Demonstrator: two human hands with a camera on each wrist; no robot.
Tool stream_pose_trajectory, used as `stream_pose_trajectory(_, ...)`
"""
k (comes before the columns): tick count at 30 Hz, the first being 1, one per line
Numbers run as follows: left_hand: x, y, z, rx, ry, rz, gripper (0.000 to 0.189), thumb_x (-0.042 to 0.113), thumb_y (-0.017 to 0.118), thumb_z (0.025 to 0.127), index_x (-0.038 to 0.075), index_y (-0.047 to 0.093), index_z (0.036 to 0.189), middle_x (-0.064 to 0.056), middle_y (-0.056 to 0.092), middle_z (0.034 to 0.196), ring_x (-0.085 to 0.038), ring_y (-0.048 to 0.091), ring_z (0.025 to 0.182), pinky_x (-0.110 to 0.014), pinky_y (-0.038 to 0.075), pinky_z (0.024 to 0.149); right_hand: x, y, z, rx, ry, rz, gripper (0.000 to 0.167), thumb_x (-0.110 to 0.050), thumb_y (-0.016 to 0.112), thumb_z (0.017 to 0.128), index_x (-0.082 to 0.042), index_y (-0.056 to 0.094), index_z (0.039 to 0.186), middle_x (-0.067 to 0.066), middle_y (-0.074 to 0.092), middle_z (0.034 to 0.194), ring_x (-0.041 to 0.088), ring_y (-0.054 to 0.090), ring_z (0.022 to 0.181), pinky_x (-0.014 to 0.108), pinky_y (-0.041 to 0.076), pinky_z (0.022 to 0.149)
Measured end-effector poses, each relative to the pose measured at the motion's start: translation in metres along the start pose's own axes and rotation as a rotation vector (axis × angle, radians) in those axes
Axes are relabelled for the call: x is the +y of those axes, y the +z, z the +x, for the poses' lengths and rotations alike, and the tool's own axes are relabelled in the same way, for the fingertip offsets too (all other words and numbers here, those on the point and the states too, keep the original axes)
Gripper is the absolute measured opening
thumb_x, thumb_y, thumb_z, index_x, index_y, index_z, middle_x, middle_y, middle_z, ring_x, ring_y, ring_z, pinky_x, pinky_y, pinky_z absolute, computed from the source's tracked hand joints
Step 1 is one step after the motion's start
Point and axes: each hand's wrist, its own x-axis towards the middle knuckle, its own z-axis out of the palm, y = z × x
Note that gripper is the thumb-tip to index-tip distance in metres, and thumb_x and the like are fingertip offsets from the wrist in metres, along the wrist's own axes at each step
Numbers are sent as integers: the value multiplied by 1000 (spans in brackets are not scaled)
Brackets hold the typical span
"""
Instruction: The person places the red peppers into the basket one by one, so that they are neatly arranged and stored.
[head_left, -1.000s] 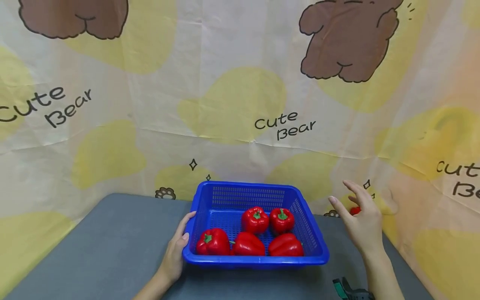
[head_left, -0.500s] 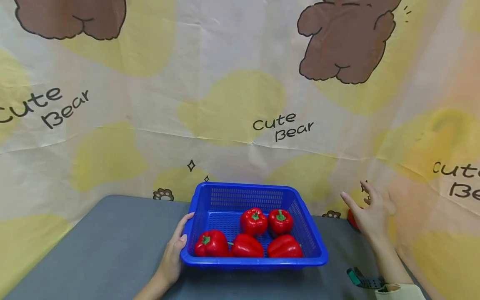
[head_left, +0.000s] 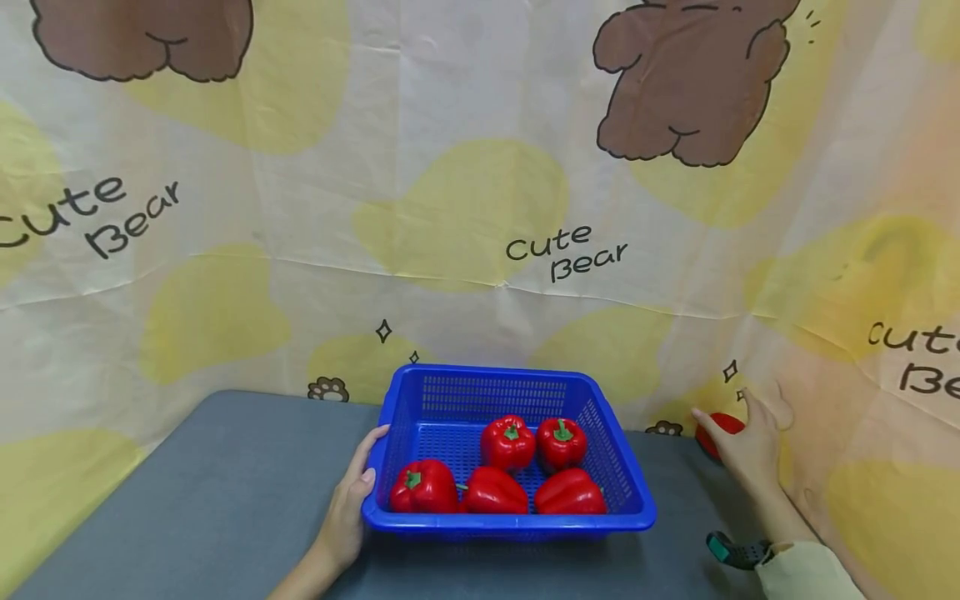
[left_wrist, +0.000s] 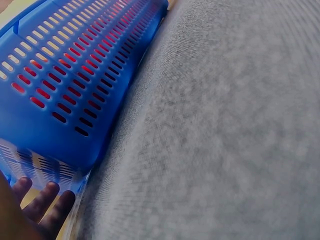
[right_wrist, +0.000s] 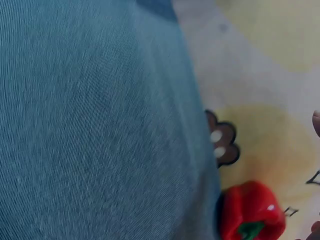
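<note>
A blue slotted plastic basket stands tilted up toward me on the grey table, holding several red bell peppers with green stems. My left hand grips its left side, thumb at the rim; the left wrist view shows fingers against the outer wall. My right hand reaches over a lone red bell pepper at the table's back right, thumb and fingers spread around it. In the right wrist view this bell pepper lies apart from the fingertips at the frame's right edge.
A cloth printed with bears and lettering hangs as a wall behind and beside the grey table. The lone pepper sits by the table's back edge, close to this cloth. A dark strap is around my right wrist.
My right hand has moved right and down to the lone bell pepper, its fingers lowering around it. My left hand and the basket have stayed put.
</note>
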Motion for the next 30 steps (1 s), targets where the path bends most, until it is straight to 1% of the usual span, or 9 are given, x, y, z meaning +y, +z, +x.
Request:
stream_pose_trajectory(3, 1, 0, 0, -1, 1, -5, 53, 27, 28, 103, 22, 37, 155, -14, 42, 158, -12, 50, 133, -23, 47, 99, 10, 1, 4, -39, 24, -37, 101, -52, 68, 89, 0, 19, 160, 31, 22, 163, 54, 24, 145, 72, 23, 113)
stream_pose_trajectory(8, 4, 1, -1, -10, -29, -24, 53, 29, 28, 103, 24, 36, 155, -15, 40, 159, -28, 48, 136, -22, 47, 98, 17, 1, 7, -96, 82, -93, 105, -55, 68, 88, -2, 14, 161, 34, 13, 164, 58, 21, 144, 76, 26, 110)
stream_pose_trajectory(12, 4, 1, -1, -11, -48, -25, 53, 31, 27, 103, 25, 35, 155, -15, 39, 159, -35, 46, 137, -21, 46, 97, 20, 3, 9, -125, 106, -113, 106, -54, 68, 88, -3, 13, 161, 35, 9, 163, 59, 20, 143, 77, 27, 108)
stream_pose_trajectory(15, 2, 1, -1, -5, -57, -25, 53, 31, 27, 103, 26, 36, 155, -14, 39, 159, -34, 45, 138, -21, 46, 97, 24, 6, 10, -138, 100, -123, 104, -52, 67, 89, -1, 12, 160, 38, 12, 161, 59, 23, 139, 76, 30, 107)
stream_pose_trajectory(18, 1, 1, -1, -4, -59, -26, 53, 31, 27, 103, 26, 36, 155, -14, 39, 159, -30, 46, 137, -20, 45, 97, 32, 8, 9, -151, 79, -145, 102, -52, 65, 90, 3, 13, 159, 41, 17, 156, 59, 28, 132, 74, 36, 104)
stream_pose_trajectory(22, 1, 2, -2, -13, -54, -45, 53, 31, 27, 103, 26, 36, 155, -14, 39, 159, -18, 49, 135, -21, 46, 98, 42, 11, 7, -138, 51, -154, 94, -49, 65, 92, 8, 22, 154, 41, 31, 146, 56, 37, 124, 71, 42, 97)
stream_pose_trajectory(26, 1, 2, -1, -18, -42, -58, 53, 29, 28, 103, 24, 36, 155, -14, 39, 158, -4, 50, 131, -21, 45, 99, 48, 15, 6, -109, 57, -131, 83, -42, 65, 94, 11, 29, 147, 40, 41, 136, 53, 42, 116, 68, 44, 94)
stream_pose_trajectory(28, 1, 1, -1, -15, -39, -56, 53, 29, 28, 103, 24, 36, 155, -14, 39, 158, -1, 49, 130, -21, 45, 99, 48, 17, 6, -107, 69, -117, 80, -40, 64, 95, 11, 29, 146, 39, 41, 136, 54, 42, 116, 68, 44, 94)
stream_pose_trajectory(30, 1, 1, 0, -10, -40, -56, 53, 29, 28, 103, 24, 36, 155, -14, 39, 159, -2, 49, 131, -21, 45, 99, 47, 19, 5, -104, 75, -107, 79, -38, 64, 95, 11, 30, 146, 39, 41, 136, 54, 42, 116, 68, 43, 95)
